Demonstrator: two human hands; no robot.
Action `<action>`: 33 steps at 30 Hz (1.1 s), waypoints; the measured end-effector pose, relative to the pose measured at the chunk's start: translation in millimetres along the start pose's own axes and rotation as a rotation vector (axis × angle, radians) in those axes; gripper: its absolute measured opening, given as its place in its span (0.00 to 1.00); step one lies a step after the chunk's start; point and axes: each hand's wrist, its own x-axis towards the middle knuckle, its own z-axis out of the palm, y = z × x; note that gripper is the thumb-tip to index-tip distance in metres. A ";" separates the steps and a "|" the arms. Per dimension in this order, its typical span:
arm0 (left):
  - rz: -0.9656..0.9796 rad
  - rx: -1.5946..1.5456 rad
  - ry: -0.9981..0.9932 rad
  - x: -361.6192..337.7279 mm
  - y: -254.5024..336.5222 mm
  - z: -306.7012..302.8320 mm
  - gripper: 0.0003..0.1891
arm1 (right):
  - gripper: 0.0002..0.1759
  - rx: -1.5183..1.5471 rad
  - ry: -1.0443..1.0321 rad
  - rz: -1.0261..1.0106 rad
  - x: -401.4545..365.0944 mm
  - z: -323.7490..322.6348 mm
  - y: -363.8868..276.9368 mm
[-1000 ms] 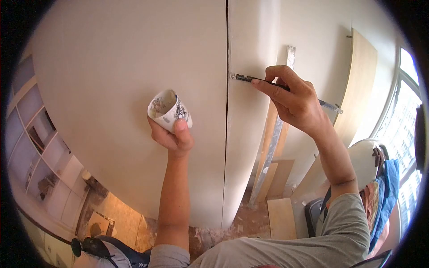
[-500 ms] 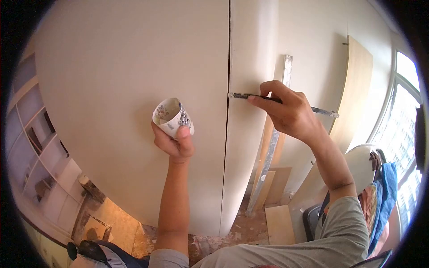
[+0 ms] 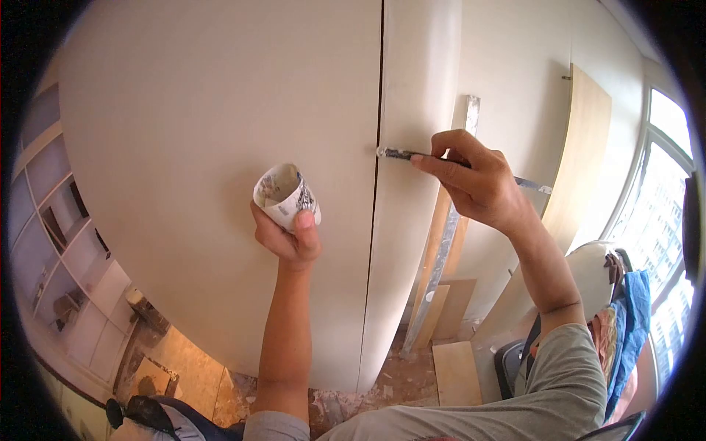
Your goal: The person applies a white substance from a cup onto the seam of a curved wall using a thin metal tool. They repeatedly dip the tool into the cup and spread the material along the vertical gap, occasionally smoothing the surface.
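Note:
My left hand (image 3: 289, 237) is wrapped round a white paper cup (image 3: 294, 208) with dark print, held tilted in front of a pale panel (image 3: 184, 147). Whitish material coats the inside of the cup. Between thumb and fingers my right hand (image 3: 474, 176) pinches a thin, dark, strip-like tool (image 3: 398, 153). A white dab covers the tool's tip, which is right at the narrow dark gap (image 3: 376, 184) running down between the panel and a rounded pale edge. The tool's other end sticks out behind my hand.
A paint-spattered straight bar (image 3: 441, 257) and wood offcuts (image 3: 457, 305) lean at the right wall. A tall board (image 3: 577, 140) stands near the window. Cloths (image 3: 629, 316) hang at the right; shelving (image 3: 62, 220) is at the left. Debris litters the floor.
The tool's tip has risen slightly along the gap with my right hand. My left hand and the cup stay nearly still; the view has shifted a little.

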 end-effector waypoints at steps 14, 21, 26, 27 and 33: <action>-0.004 0.017 -0.007 -1.6 -4.2 -3.9 0.42 | 0.21 -0.079 -0.028 -0.073 13.5 -0.9 10.6; 0.020 0.023 0.015 0.8 1.1 -0.3 0.42 | 0.23 -0.008 -0.076 -0.055 16.5 -10.3 5.9; 0.054 0.012 0.037 4.4 3.6 4.2 0.41 | 0.24 -0.075 -0.001 -0.036 18.6 -8.0 17.5; 0.056 0.016 0.033 4.4 3.7 3.7 0.41 | 0.24 -0.068 0.019 -0.033 22.1 -11.4 16.2; 0.038 0.010 0.011 0.1 -1.5 6.5 0.41 | 0.22 -0.060 -0.043 -0.100 19.0 -10.0 20.1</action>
